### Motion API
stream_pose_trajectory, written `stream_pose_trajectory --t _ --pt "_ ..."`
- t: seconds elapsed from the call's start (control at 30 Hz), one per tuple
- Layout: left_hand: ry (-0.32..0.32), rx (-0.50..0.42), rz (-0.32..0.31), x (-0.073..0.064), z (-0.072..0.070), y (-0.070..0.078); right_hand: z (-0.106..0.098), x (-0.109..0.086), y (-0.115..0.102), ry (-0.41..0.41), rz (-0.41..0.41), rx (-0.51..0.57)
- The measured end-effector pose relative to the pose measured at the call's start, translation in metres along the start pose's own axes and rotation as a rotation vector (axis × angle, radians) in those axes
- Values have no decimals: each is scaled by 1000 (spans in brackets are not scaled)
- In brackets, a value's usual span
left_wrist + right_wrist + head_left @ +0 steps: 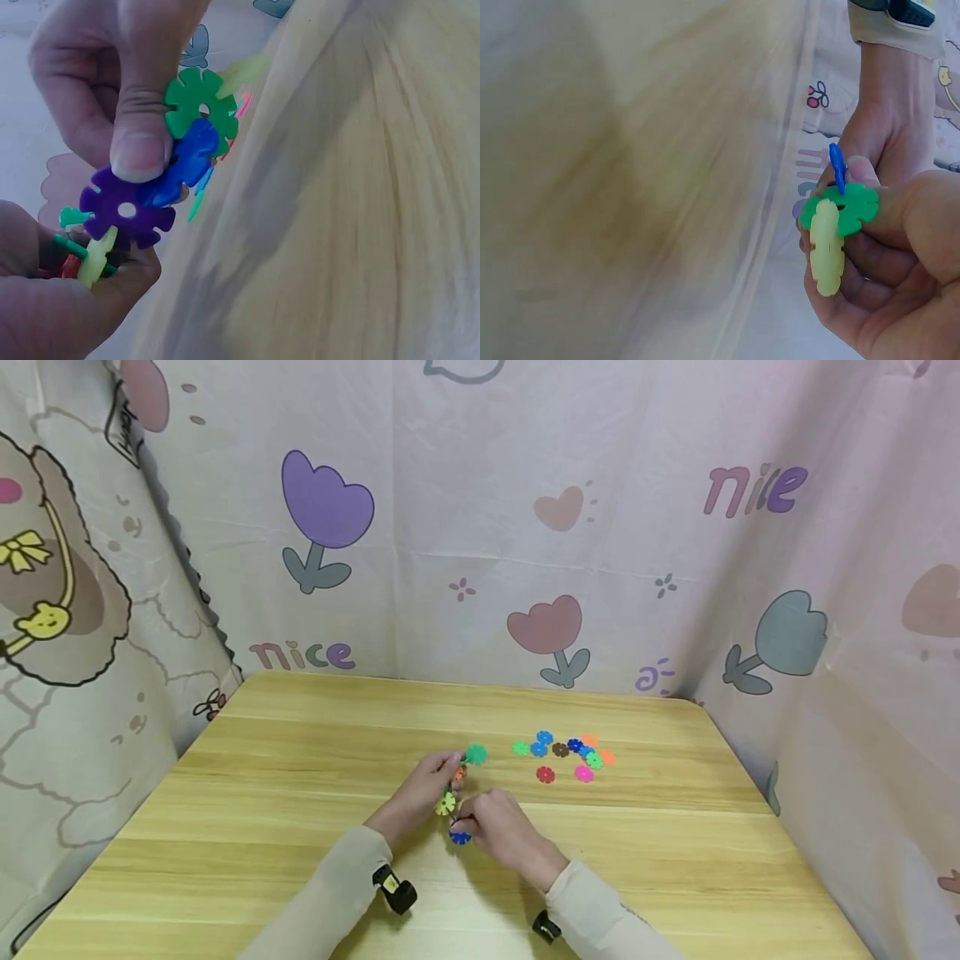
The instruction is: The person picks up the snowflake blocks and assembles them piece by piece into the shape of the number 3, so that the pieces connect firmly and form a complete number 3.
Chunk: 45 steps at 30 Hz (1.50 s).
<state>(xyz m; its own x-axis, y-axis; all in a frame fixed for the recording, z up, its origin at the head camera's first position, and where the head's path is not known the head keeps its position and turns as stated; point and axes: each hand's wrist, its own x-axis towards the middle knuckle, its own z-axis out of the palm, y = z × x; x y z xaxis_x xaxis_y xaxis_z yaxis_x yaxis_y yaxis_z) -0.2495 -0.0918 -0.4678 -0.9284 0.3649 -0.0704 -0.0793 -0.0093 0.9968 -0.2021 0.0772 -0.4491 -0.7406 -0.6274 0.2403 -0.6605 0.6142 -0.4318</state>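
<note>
Both hands hold one chain of slotted plastic snowflake discs above the table. My left hand grips its far part, close to a teal-green disc and an orange disc. My right hand pinches the nearer part, by a dark blue disc. A yellow disc shows between the hands. In the left wrist view, a thumb presses on a blue disc joined to a purple disc and a green disc. The right wrist view shows a pale yellow disc slotted into a green one. Fingers hide some discs.
Loose discs lie on the wooden table beyond the right hand, among them a red disc, a pink disc, a brown disc and several blue, green and orange ones. A printed curtain surrounds the table's back and sides.
</note>
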Motion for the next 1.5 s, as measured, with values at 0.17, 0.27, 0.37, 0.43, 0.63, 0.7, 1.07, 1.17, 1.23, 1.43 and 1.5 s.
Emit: stream_pose_trajectory --t 0.17,0.27,0.37,0.43,0.63,0.7,1.07,1.17,1.23,1.43,1.5 --pt "23 -7 0 2 2 5 -3 2 1 17 -21 16" --pt "35 3 10 3 3 6 -4 3 3 14 -24 21" --pt "25 55 41 3 4 5 -4 4 6 0 -48 11" --pt "2 99 65 2 3 3 -4 4 8 -18 -67 5" --pt "-61 180 79 0 -2 1 -3 3 13 -92 -93 -19" --pt "-76 191 71 -1 -4 1 -5 3 16 -140 -74 -2" --pt "-70 156 18 -3 -9 2 -57 7 60 -134 210 59" --pt "-66 146 9 -3 -8 1 -62 7 83 -45 336 -30" --pt "-65 144 11 -3 -8 0 -61 7 96 -28 390 -81" --pt "-70 140 20 -3 -5 0 -57 5 119 -15 440 -110" --pt "-65 142 20 -3 -4 0 -57 5 121 -14 457 -82"
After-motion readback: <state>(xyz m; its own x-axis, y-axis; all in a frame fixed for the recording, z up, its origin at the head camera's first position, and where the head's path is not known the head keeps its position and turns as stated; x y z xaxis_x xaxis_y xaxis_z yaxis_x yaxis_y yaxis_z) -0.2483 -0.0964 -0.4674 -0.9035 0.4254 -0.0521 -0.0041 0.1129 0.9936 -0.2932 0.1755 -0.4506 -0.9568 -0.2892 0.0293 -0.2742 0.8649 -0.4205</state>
